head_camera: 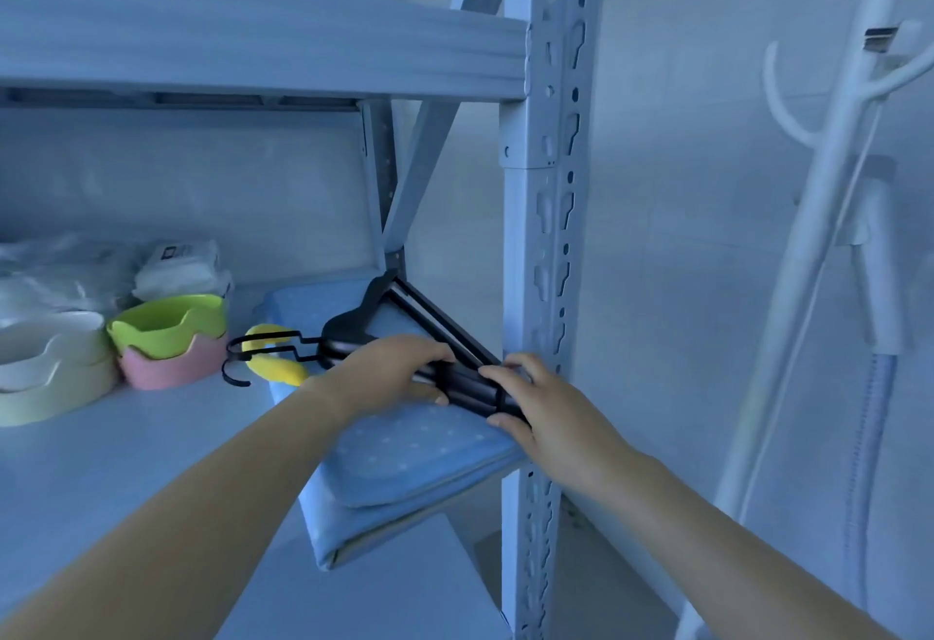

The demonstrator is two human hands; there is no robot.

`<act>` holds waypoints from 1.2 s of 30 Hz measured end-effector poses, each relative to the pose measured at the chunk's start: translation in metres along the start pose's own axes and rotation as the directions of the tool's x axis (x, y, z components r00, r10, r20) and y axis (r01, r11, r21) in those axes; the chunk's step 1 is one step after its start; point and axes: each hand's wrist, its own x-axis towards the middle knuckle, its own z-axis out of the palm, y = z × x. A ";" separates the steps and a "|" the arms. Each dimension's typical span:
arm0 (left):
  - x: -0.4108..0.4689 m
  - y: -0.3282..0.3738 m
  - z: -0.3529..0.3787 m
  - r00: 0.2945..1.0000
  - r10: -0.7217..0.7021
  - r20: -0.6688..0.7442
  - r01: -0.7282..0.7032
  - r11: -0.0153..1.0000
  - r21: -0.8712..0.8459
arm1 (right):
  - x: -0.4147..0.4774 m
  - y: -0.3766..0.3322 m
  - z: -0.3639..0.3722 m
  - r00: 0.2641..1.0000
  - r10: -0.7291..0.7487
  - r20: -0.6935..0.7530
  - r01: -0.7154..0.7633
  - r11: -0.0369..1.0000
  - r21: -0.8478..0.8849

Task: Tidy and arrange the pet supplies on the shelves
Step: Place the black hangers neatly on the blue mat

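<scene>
Looks like a storage corner in somebody's home, not a shop. There's a pale metal slotted-post shelving rack (543, 235) against a plain wall (682, 184), with a white branch-style coat stand (829, 184) right beside it. The shelf (126, 437) has household pet stuff: stacked cat-ear bowls (167, 331), a folded dotted mat (414, 447) and wipes packs (177, 270).

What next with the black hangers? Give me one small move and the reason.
Probably slide the black hangers left, squaring the bundle on the blue mat. Both the left hand and right hand grip its bar end, which sits close to the shelf post, and the mat overhangs the shelf there.
</scene>
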 end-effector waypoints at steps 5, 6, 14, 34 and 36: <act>0.002 -0.015 -0.003 0.999 -0.036 -0.012 0.036 0.999 -0.005 | 0.019 -0.001 0.008 1.000 0.003 0.007 -0.003 1.000 -0.016; 0.003 -0.018 -0.003 0.999 -0.037 -0.016 0.036 0.999 -0.001 | 0.024 -0.001 0.009 1.000 -0.001 0.013 0.001 1.000 -0.025; 0.007 -0.041 -0.002 0.997 -0.028 -0.073 0.029 1.000 0.009 | 0.050 -0.002 0.018 1.000 -0.017 0.019 0.018 0.998 -0.065; -0.078 0.014 0.019 0.959 -0.272 -0.084 0.274 0.961 0.015 | 0.026 -0.008 0.028 0.962 -0.271 -0.019 0.261 0.942 -0.209; -0.082 0.016 0.023 0.955 -0.285 -0.082 0.288 0.957 0.021 | 0.025 -0.006 0.028 0.955 -0.294 0.024 0.291 0.926 -0.238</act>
